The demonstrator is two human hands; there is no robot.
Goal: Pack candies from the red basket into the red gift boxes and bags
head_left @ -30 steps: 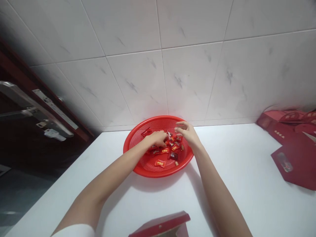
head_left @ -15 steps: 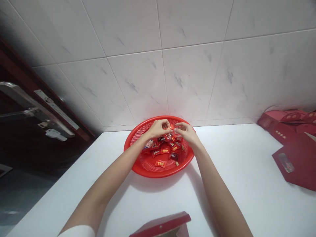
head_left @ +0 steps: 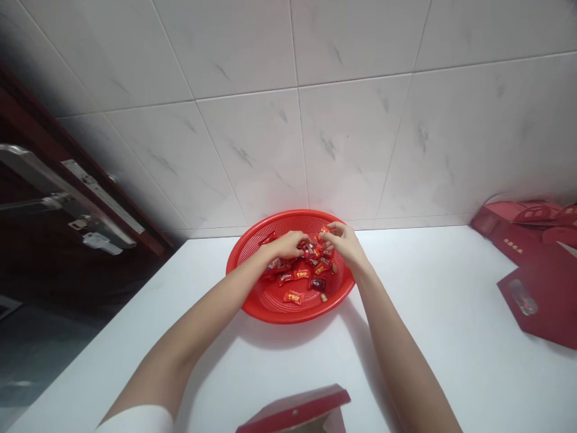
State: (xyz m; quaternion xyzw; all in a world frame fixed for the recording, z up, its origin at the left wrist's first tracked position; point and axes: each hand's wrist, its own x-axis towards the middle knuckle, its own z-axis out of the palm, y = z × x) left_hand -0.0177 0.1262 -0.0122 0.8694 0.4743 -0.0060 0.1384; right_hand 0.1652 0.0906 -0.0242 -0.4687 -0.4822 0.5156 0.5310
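Observation:
A red plastic basket [head_left: 265,313] with perforated sides stands on the white table against the wall. Inside it lie several wrapped candies [head_left: 301,274], mostly red with gold lettering, and a few small tan pieces [head_left: 323,297]. My left hand [head_left: 289,244] reaches in over the left of the pile, its fingers curled down at the candies; what sits between the fingertips is hidden. Over the right side of the basket, my right hand [head_left: 345,242] pinches a red wrapped candy [head_left: 323,231] between thumb and fingers.
An open dark red cardboard box [head_left: 297,409] stands at the near edge, partly cut off. More red boxes [head_left: 505,234] lie at the right of the white table [head_left: 424,288]. A tiled wall [head_left: 252,150] rises behind, and a door with a metal handle [head_left: 49,201] is at left.
My left hand has lowered from the raised candy to the pile. The red candy between the hands is now in my right hand, slightly farther right.

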